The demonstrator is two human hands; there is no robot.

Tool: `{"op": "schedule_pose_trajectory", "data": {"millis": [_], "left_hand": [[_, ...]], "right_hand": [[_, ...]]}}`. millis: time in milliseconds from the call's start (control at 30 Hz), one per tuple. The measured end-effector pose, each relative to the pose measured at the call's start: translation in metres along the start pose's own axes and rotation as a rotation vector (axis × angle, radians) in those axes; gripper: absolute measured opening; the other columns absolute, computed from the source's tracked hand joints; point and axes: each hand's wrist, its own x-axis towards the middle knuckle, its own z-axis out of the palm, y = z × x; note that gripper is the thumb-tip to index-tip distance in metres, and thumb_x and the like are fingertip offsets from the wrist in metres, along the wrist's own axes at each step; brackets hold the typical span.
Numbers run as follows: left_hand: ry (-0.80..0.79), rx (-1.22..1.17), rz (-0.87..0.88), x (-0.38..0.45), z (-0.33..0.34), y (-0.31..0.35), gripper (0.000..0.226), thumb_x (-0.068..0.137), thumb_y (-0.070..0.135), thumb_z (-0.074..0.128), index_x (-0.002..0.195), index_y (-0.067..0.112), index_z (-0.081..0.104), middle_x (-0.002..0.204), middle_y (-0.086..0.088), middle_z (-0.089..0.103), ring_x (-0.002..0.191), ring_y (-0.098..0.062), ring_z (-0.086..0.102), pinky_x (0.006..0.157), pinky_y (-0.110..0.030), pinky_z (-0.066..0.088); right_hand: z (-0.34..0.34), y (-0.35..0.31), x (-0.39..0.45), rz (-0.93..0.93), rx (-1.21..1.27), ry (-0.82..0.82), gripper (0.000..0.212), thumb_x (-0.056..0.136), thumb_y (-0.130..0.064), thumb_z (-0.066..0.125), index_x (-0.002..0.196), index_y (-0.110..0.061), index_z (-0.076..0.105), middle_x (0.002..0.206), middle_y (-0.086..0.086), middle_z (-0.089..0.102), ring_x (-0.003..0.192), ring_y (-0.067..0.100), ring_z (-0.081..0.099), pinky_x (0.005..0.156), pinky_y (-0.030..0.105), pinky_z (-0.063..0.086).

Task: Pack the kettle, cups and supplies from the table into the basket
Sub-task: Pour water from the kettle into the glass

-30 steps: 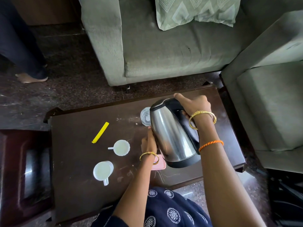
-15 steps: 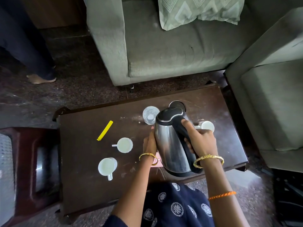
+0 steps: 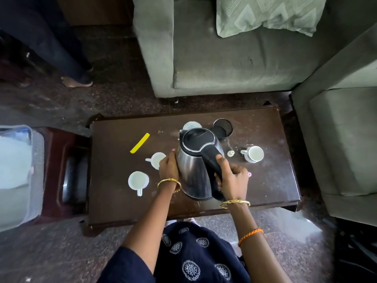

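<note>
I'm looking down into a home living room. A grey-green fabric sofa (image 3: pixel 230 58) with a pale patterned cushion (image 3: pixel 271 15) stands across the top of my view, and a matching armchair (image 3: pixel 344 135) closes off the right side. Between them sits a low dark wooden counter (image 3: pixel 271 186) of coffee-table height, set with white teacups (image 3: pixel 138 180), a yellow sachet (image 3: pixel 140 143) and a steel electric kettle (image 3: pixel 196 164). The floor (image 3: pixel 51 252) is dark speckled stone. A bare foot (image 3: pixel 76 82) of someone in dark trousers shows at the upper left, indoors and unshod.
</note>
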Motion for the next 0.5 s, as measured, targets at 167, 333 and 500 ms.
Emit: {"op": "schedule_pose_trajectory", "data": {"millis": [167, 333, 500], "left_hand": [[0.253, 0.01, 0.139, -0.01, -0.029, -0.009, 0.027, 0.085, 0.029, 0.05, 0.062, 0.017, 0.058, 0.07, -0.008, 0.062, 0.068, -0.02, 0.048, 0.06, -0.029, 0.039], [0.523, -0.098, 0.14, -0.029, -0.064, -0.022, 0.026, 0.089, 0.017, 0.05, 0.064, 0.017, 0.057, 0.06, 0.01, 0.057, 0.059, -0.01, 0.049, 0.059, -0.022, 0.029], [0.7, -0.261, 0.069, -0.039, -0.099, -0.038, 0.016, 0.09, 0.012, 0.049, 0.086, 0.0, 0.059, 0.077, -0.009, 0.058, 0.07, -0.022, 0.049, 0.056, -0.02, 0.029]], "right_hand": [[0.013, 0.006, -0.009, 0.003, 0.159, -0.147, 0.052, 0.064, -0.048, 0.062, 0.03, -0.013, 0.044, 0.029, -0.006, 0.038, 0.034, 0.014, 0.035, 0.053, 0.03, 0.037], [0.037, -0.001, -0.033, -0.035, 0.228, -0.275, 0.044, 0.072, -0.03, 0.064, 0.034, -0.018, 0.045, 0.03, -0.003, 0.041, 0.031, 0.0, 0.04, 0.037, 0.013, 0.036], [0.069, 0.0, -0.067, -0.092, 0.215, -0.375, 0.042, 0.063, -0.039, 0.058, 0.032, -0.02, 0.04, 0.028, -0.009, 0.036, 0.028, 0.002, 0.032, 0.034, 0.011, 0.026]]}}
